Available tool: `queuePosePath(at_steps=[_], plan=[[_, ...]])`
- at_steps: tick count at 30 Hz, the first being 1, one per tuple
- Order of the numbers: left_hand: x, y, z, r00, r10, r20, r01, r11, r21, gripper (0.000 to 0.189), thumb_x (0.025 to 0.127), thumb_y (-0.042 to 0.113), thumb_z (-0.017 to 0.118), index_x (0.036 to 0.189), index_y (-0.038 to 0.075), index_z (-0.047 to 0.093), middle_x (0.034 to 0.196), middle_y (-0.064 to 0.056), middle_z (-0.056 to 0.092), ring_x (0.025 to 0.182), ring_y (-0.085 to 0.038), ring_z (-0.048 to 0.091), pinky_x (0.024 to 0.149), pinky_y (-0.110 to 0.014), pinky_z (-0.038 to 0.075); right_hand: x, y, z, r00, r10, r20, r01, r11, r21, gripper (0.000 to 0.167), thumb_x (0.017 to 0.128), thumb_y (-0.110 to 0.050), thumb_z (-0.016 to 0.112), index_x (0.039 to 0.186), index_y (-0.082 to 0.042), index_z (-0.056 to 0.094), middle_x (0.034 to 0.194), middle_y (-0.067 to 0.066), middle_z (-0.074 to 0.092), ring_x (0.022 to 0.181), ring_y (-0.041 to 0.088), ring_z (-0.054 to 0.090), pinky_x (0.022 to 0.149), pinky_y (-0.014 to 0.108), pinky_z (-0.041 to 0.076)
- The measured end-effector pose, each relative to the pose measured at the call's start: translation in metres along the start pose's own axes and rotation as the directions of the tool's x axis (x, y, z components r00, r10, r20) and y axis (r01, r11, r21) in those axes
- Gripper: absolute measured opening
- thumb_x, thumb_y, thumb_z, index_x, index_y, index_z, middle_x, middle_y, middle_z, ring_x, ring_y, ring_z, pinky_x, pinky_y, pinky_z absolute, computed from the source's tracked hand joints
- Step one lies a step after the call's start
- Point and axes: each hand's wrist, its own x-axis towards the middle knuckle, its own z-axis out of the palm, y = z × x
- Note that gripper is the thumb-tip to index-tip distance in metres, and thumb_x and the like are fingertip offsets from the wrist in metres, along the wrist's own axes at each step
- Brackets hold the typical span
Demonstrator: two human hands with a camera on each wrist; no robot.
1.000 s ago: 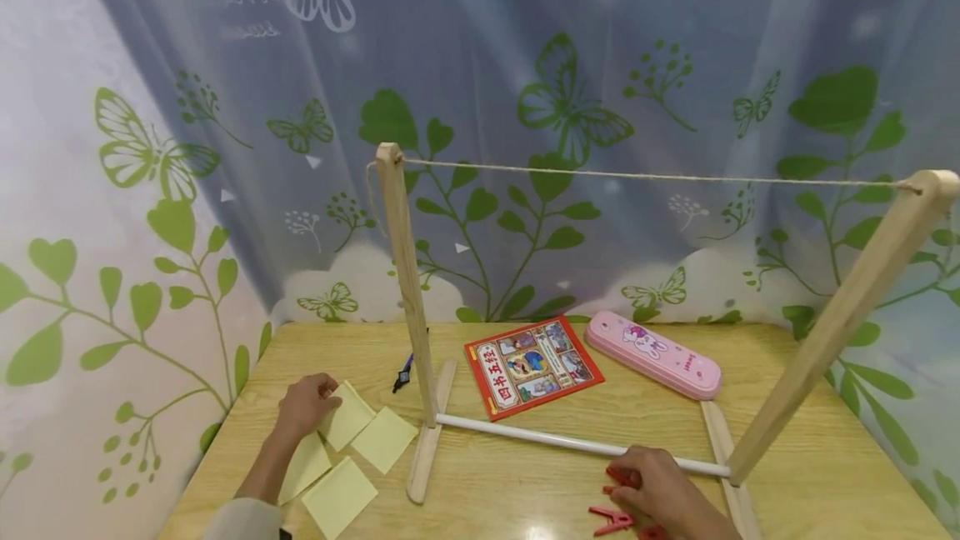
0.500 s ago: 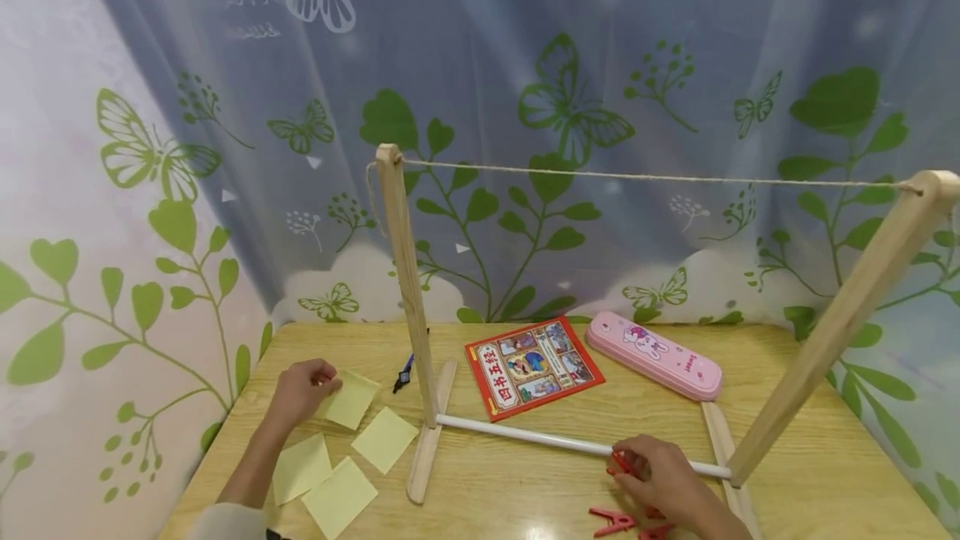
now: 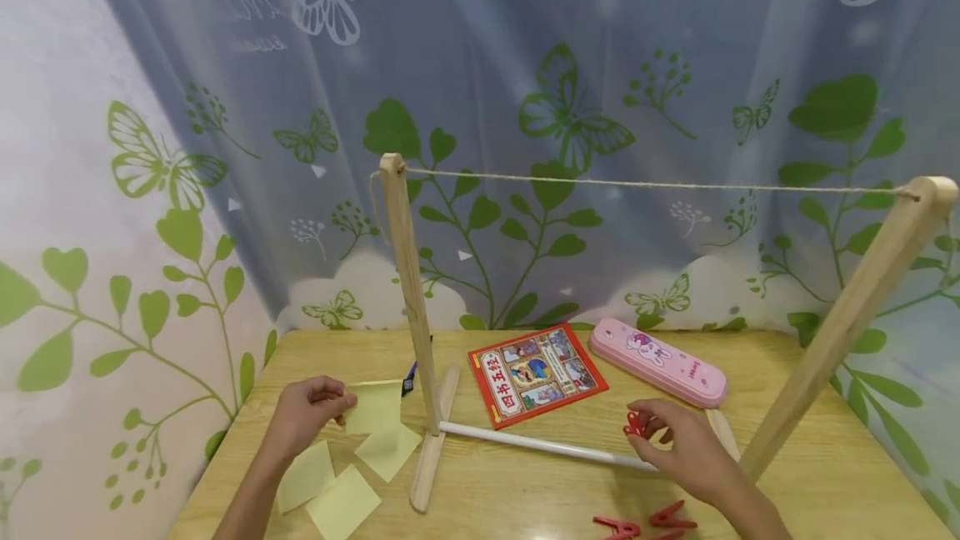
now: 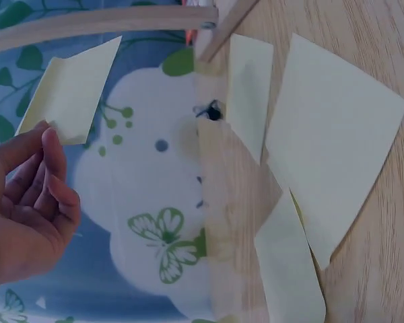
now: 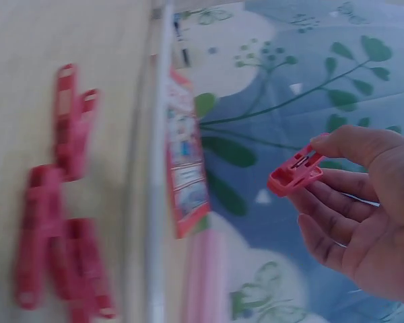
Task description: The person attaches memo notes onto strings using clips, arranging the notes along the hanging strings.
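My left hand [image 3: 306, 413] pinches a yellow sticky note [image 3: 373, 407] by its edge, lifted over the left side of the table. Three more sticky notes [image 3: 343, 503] lie below it on the wood. Between thumb and fingers of my right hand [image 3: 686, 444] is a red clothespin [image 3: 636, 425], raised near the white bar; the right wrist view shows this clothespin [image 5: 296, 173] close up. Several other red clothespins [image 3: 618, 528] lie on the table under that hand. A string [image 3: 637, 184] runs between two upright wooden posts [image 3: 411, 290] above both hands.
A white bar [image 3: 540, 445] joins the posts low down, with wooden feet [image 3: 426, 469] on the table. Behind it lie a red-bordered book [image 3: 536, 375] and a pink pencil case [image 3: 658, 362]. A dark pen [image 3: 408, 382] is partly hidden by the left post. A patterned curtain [image 3: 480, 48] hangs behind.
The left hand has lifted one sticky note off the table and moved it slightly right. The right hand has raised a red clothespin up from the pile. The head view has tilted slightly.
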Motion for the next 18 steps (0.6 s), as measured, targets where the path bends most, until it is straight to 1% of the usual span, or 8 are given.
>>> queuePosePath(at_steps=[4,6,9,12,14,16,18], plan=[[-0.009,0.010,0.006,1.000,0.005,-0.004,-0.005,0.998,-0.065,0.025,0.084,0.013,0.072,0.096,-0.007,0.063,0.076,-0.005,0.069,0.060,-0.012,0.065,0.058,-0.025,0.051,0.004,-0.017,-0.016,0.997,-0.064,-0.041,0.064,0.998,-0.015,0.026,0.081,-0.015,0.074,0.105,-0.008,0.066,0.086,-0.009,0.067,0.074,-0.004,0.058,0.060,0.021,0.048],[-0.014,0.015,0.011,0.999,0.041,-0.001,-0.041,0.993,-0.108,0.025,0.084,0.012,0.072,0.095,-0.009,0.063,0.074,-0.003,0.069,0.059,-0.011,0.065,0.057,-0.026,0.052,0.007,-0.027,-0.023,0.992,-0.103,-0.069,0.101,0.995,-0.026,0.025,0.080,-0.014,0.075,0.103,-0.010,0.066,0.087,-0.009,0.068,0.075,-0.004,0.059,0.061,0.021,0.049],[-0.021,0.023,0.020,0.994,0.107,0.026,-0.101,0.979,-0.179,0.025,0.085,0.009,0.070,0.096,-0.012,0.061,0.072,0.001,0.067,0.058,-0.010,0.065,0.057,-0.027,0.054,0.011,-0.045,-0.035,0.984,-0.145,-0.102,0.143,0.989,-0.030,0.025,0.080,-0.014,0.075,0.104,-0.012,0.066,0.088,-0.010,0.068,0.077,-0.004,0.060,0.066,0.023,0.052],[-0.025,0.031,0.033,0.982,0.181,0.056,-0.162,0.955,-0.249,0.025,0.086,0.007,0.068,0.096,-0.014,0.059,0.071,0.004,0.065,0.059,-0.010,0.066,0.058,-0.028,0.055,0.015,-0.064,-0.050,0.971,-0.195,-0.137,0.193,0.981,-0.028,0.026,0.079,-0.011,0.076,0.104,-0.012,0.067,0.087,-0.010,0.069,0.079,-0.002,0.061,0.068,0.024,0.054],[-0.026,0.037,0.044,0.972,0.229,0.061,-0.202,0.935,-0.290,0.025,0.087,0.007,0.067,0.097,-0.015,0.059,0.071,0.005,0.066,0.060,-0.012,0.067,0.059,-0.029,0.056,0.017,-0.077,-0.060,0.965,-0.214,-0.152,0.213,0.977,-0.020,0.027,0.079,-0.010,0.076,0.104,-0.011,0.067,0.087,-0.010,0.069,0.079,-0.001,0.062,0.070,0.023,0.054],[-0.027,0.042,0.055,0.964,0.263,0.035,-0.237,0.913,-0.332,0.024,0.086,0.006,0.067,0.096,-0.015,0.059,0.070,0.005,0.066,0.060,-0.012,0.067,0.060,-0.028,0.057,0.020,-0.089,-0.070,0.956,-0.240,-0.168,0.241,0.970,-0.015,0.028,0.078,-0.008,0.076,0.104,-0.011,0.067,0.090,-0.007,0.070,0.079,0.000,0.063,0.071,0.021,0.054],[-0.027,0.048,0.065,0.960,0.280,-0.014,-0.264,0.885,-0.383,0.023,0.085,0.003,0.068,0.094,-0.016,0.059,0.069,0.005,0.068,0.060,-0.013,0.068,0.061,-0.027,0.058,0.024,-0.102,-0.080,0.952,-0.250,-0.175,0.254,0.967,-0.003,0.028,0.078,-0.009,0.076,0.104,-0.012,0.066,0.093,-0.005,0.070,0.080,0.001,0.063,0.072,0.018,0.052]])
